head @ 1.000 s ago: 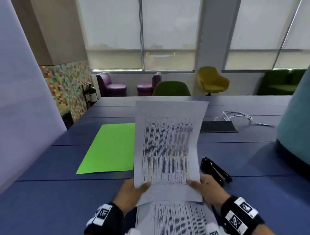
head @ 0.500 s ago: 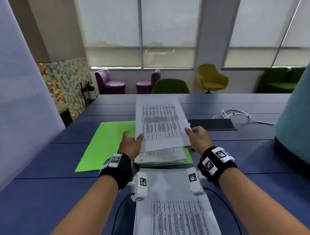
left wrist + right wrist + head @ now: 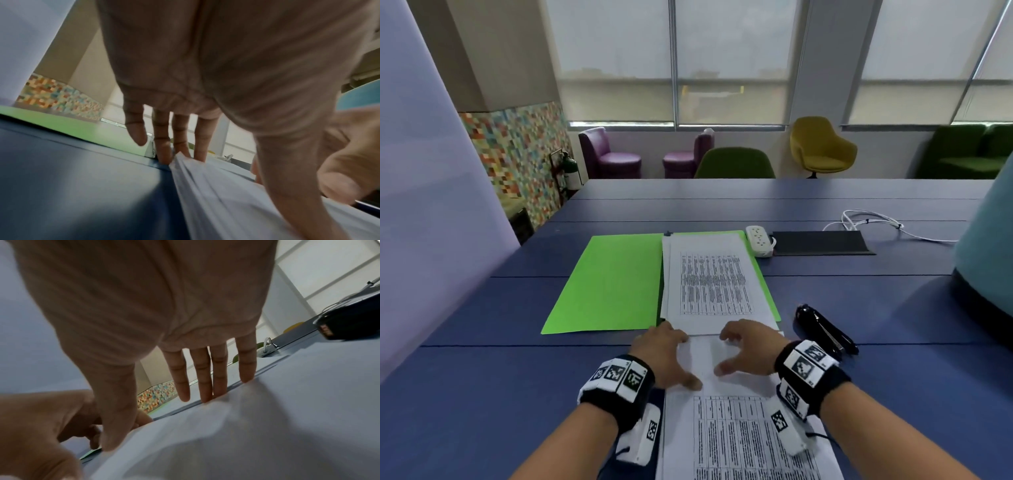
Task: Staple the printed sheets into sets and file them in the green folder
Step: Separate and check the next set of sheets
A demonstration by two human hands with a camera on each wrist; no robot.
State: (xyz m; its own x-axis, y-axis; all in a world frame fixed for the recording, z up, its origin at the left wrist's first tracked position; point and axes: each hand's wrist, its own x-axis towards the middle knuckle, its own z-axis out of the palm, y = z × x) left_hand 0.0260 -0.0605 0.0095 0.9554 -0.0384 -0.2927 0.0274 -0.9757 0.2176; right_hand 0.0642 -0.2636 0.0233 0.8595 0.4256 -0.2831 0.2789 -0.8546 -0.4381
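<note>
Directly beneath both hands: unstapled sheets (image 3: 736, 428), long axis running toward green folder (image 3: 609, 284). Left hand (image 3: 664, 353), right hand (image 3: 750, 349) fingers spread, resting on far edge. Stapler (image 3: 825, 329) just right, nearer right hand.

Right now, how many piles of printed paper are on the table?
2. One pile of printed sheets lies in the open green folder; the other pile lies on the blue table nearer the person, under the left hand and right hand. Sheets per pile cannot be told.

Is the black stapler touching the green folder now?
Apart. In the head view, bare blue table shows between the stapler and the right edge of the green folder.
</note>
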